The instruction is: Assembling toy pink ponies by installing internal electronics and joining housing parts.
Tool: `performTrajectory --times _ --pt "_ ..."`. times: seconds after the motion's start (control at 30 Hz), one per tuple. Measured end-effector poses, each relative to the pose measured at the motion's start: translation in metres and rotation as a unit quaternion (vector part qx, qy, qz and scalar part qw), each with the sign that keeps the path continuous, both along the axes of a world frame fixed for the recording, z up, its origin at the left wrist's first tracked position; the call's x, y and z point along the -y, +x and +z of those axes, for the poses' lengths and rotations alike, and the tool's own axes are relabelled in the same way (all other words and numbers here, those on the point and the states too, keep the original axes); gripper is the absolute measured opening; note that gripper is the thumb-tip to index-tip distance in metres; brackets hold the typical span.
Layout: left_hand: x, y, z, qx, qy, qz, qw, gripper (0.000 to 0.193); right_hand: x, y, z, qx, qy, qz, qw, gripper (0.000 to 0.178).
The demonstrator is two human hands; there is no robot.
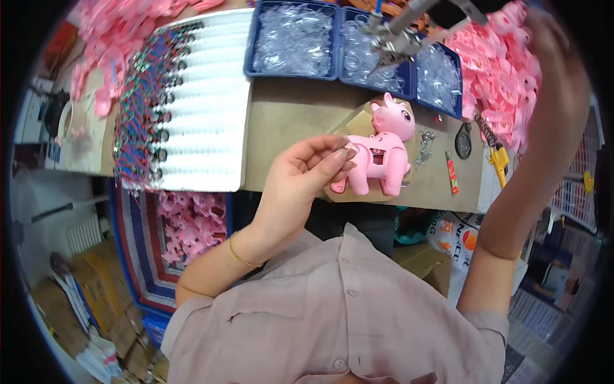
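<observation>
Resting at 2 o'clock of the head view, the pink animal toy (377, 142) lies on a tan block (359, 123), with the left hand (291, 182) coming to it from its 9 o'clock. Thumb (327, 168) and forefinger (320, 142) are drawn close together at the toy's rear; I cannot tell if they pinch something. Nearer the rim at 2 o'clock, the right hand (555, 51) is raised and blurred, so its grip cannot be told. In my judgement, the assembly is partly done: head (395, 118) and legs (359, 179) are joined, but the side opening (379, 156) remains uncovered. Loose screws (425, 146) lie at the toy's 3 o'clock.
</observation>
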State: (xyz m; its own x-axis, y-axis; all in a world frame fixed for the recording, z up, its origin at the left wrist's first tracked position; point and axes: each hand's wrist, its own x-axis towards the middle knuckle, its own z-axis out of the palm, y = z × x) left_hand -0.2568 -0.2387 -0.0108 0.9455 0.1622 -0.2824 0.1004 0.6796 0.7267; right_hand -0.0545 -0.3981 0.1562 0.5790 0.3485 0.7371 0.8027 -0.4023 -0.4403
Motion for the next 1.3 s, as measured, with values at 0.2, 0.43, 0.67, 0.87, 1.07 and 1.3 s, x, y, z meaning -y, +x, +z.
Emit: performTrajectory --times 0.2,0.43,0.67,0.87,1.07,1.3 --pt "0.03 0.018 0.001 0.047 0.004 -0.025 0.999 0.014 0.015 -0.095 -0.113 -0.435 -0.054 0.189 0.879 0.021" --pt "0.022 0.029 -0.012 0.173 0.623 -0.022 0.763 0.039 0.035 -0.064 -0.144 -0.36 -0.138 0.2 0.901 0.011" --pt "0.028 0.03 -0.036 0.102 0.605 -0.003 0.789 0.05 0.027 -0.05 -0.178 -0.204 -0.175 0.287 0.919 0.013" --pt "0.021 0.037 -0.023 0.191 0.739 -0.038 0.645 0.038 0.03 -0.065 -0.174 -0.154 -0.197 0.157 0.955 0.025" --pt "0.022 0.039 -0.009 0.267 0.842 -0.117 0.453 0.041 0.025 -0.1 -0.154 0.009 -0.402 0.146 0.904 0.032" --pt "0.021 0.042 0.001 0.267 0.838 -0.166 0.445 0.044 0.044 -0.059 -0.161 -0.24 -0.249 0.212 0.914 0.017"
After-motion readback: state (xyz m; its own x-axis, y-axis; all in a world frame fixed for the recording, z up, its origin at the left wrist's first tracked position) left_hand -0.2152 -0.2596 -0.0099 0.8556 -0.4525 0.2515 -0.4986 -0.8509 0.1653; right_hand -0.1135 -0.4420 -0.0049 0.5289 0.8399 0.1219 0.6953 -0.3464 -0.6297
